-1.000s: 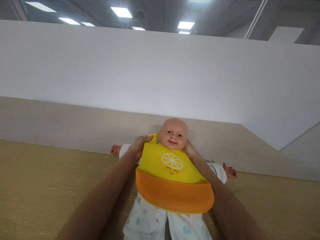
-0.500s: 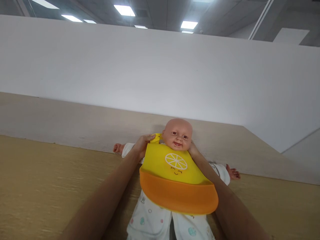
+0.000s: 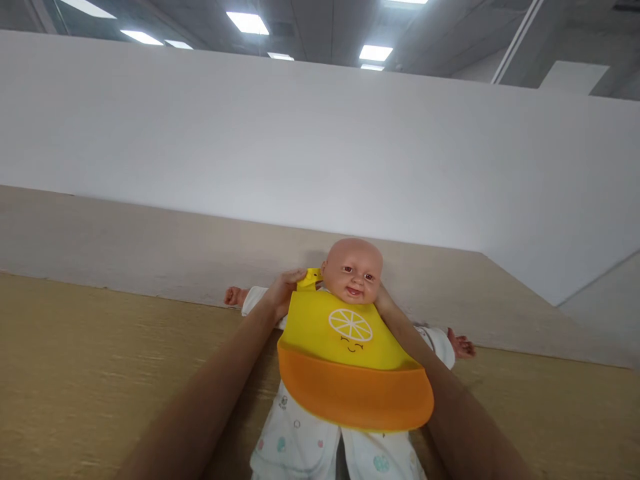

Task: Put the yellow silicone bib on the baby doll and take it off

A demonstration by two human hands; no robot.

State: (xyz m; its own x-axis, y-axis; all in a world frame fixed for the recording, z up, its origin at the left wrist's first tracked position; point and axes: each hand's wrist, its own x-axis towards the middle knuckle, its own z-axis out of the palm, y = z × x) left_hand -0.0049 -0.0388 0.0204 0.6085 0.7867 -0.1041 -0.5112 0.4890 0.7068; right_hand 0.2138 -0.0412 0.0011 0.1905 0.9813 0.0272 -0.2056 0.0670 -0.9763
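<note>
A baby doll (image 3: 355,263) in white printed clothes lies face up, its arms spread to both sides. Over its chest is a yellow silicone bib (image 3: 320,320) with a lemon-slice print and an orange catch pocket (image 3: 355,393). My left hand (image 3: 285,290) is closed around the bib's neck strap (image 3: 311,277), beside the doll's head on the left. My right hand (image 3: 383,299) reaches in at the other side of the neck; its fingers are hidden behind the doll's head, as is the bib's other strap.
The doll is on a yellow-brown surface (image 3: 125,360) with a pale beige strip (image 3: 150,240) behind it. A white partition (image 3: 300,147) rises close beyond the doll's head. Ceiling lights (image 3: 247,23) show above it.
Both hands keep almost the same places at the doll's neck. The whole view has shifted very slightly; the bib and doll look otherwise the same.
</note>
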